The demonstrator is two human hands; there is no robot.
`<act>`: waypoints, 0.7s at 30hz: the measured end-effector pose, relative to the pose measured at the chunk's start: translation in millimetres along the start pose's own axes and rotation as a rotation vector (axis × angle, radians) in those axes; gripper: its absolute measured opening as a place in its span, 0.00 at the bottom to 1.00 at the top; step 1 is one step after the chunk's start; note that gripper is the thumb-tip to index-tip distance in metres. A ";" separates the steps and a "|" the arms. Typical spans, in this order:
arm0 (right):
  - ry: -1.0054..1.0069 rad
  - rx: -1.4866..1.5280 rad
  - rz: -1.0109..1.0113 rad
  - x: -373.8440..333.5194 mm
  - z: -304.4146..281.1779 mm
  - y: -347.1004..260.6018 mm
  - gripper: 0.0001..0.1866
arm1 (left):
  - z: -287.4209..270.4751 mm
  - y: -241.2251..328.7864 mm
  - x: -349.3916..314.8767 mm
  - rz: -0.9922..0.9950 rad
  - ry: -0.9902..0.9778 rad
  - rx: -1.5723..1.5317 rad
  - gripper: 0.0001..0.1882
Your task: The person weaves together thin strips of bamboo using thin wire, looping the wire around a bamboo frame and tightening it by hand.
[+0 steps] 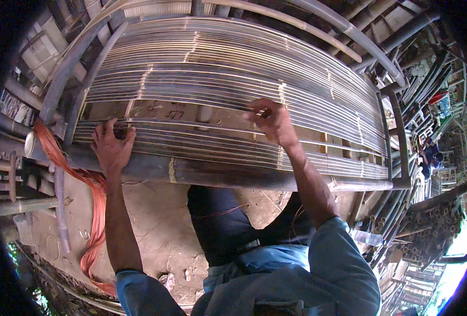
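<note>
Earth floor (154, 216) running beneath a wide slatted bamboo frame (217, 173)

The frame is filling the middle of the scene, its thick near rail passing in front of the person's knees. Long, thin slats (233, 76) are stretching from left to right across it, most of them lying in a broad far band, with a narrower band running along the near rail and a gap showing between the two. Pale bindings are crossing the far band in short lines. At right, cut poles (433, 239) are lying in a pile, and farther off another person (430, 158) is staying low. A long hank of orange-red strands (97, 210) is draping over the frame's near left corner and trailing down to the floor. The left hand (112, 147) is resting over the near slats at the left end, fingers spread and thumb held apart. The right hand (273, 121) is hovering at the gap, right of centre, fingers curling toward the thumb; whether they are pinching a slat, I cannot tell. A clear bottle (367, 238) is showing at right, beside the sleeve (341, 258).
</note>
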State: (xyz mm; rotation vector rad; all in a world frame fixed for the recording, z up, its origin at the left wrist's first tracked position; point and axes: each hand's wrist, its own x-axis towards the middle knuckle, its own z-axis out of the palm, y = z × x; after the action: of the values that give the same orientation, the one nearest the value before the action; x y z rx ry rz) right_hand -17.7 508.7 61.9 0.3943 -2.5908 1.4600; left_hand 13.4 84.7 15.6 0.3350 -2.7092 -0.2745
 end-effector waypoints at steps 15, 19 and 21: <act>0.211 -0.286 -0.080 33.2 8.7 -55.0 0.16 | 19.4 -19.1 -13.0 -0.014 0.196 -0.205 0.18; -0.046 -0.331 -0.248 27.0 36.0 -39.9 0.10 | 39.2 -48.2 -14.9 0.061 0.258 -0.050 0.18; -0.114 -0.292 -0.315 20.6 51.0 -21.8 0.10 | 30.9 -28.6 -15.2 0.015 0.155 0.031 0.29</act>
State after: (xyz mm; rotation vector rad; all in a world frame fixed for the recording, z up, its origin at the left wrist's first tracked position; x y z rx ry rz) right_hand -30.6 451.1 58.4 0.8196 -2.6198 0.9671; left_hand 20.0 66.0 -24.5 0.3302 -2.5644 -0.1943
